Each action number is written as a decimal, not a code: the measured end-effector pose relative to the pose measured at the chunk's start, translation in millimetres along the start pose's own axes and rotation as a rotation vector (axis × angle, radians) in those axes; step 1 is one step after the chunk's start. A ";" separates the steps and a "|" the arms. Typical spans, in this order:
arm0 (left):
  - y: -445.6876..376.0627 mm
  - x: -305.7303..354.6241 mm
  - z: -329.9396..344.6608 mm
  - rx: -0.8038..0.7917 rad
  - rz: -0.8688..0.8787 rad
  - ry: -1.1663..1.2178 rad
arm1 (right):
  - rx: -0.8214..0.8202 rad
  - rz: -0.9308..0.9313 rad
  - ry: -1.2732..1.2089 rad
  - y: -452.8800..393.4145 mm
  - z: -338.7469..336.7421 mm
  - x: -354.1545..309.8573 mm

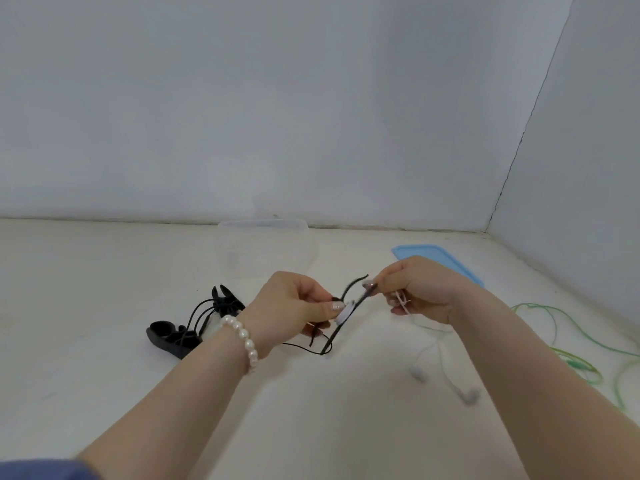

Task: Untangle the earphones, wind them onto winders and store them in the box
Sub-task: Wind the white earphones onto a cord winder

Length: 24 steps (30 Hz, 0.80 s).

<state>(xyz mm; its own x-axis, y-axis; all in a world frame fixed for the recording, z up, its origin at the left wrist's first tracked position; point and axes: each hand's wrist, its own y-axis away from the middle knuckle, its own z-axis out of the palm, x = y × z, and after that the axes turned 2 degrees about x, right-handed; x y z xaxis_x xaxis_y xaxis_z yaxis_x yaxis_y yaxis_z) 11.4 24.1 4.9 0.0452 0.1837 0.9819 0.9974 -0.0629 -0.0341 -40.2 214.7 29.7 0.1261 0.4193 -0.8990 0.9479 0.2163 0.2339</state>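
My left hand [294,306] pinches a small white winder [343,312] between thumb and fingers, above the table. A black earphone cable [332,336] runs across the winder and loops down under it. My right hand [419,289] pinches that black cable near its upper end, and a white earphone cable [403,303] is also caught in its fingers. The white cable hangs down to two white earbuds [443,382] lying on the table. A clear plastic box [265,247] stands open behind my hands.
A black winder with black cable around it [194,323] lies left of my left wrist. The blue box lid [440,259] lies at the back right. A green earphone cable [581,348] sprawls along the right edge. Walls close the back and right side.
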 end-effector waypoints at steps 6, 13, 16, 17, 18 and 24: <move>-10.5 -13.8 -9.8 0.081 0.037 -0.306 | -0.055 0.011 0.092 4.7 -1.4 -4.8; -13.3 -12.8 -7.5 0.366 0.066 -0.185 | -0.238 -0.126 0.039 18.4 25.5 -17.0; -11.2 -5.7 -8.0 0.360 -0.035 0.301 | -0.378 -0.141 0.105 21.0 42.7 -14.0; -10.1 -4.2 -7.3 0.338 -0.045 0.379 | -0.416 -0.126 0.121 21.0 47.4 -12.0; -8.6 -1.9 -6.0 0.321 -0.046 0.434 | -0.452 -0.110 0.136 20.9 50.8 -10.0; -4.9 7.6 -12.7 0.255 -0.039 0.668 | -0.573 -0.068 0.302 15.3 55.0 -0.6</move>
<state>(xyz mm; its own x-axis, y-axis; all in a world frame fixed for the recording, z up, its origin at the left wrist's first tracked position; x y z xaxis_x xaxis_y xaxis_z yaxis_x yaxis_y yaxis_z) 6.1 13.4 14.9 0.0466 -0.4641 0.8846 0.9833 0.1773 0.0412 -9.7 169.2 13.5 -0.0957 0.5989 -0.7951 0.6342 0.6523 0.4150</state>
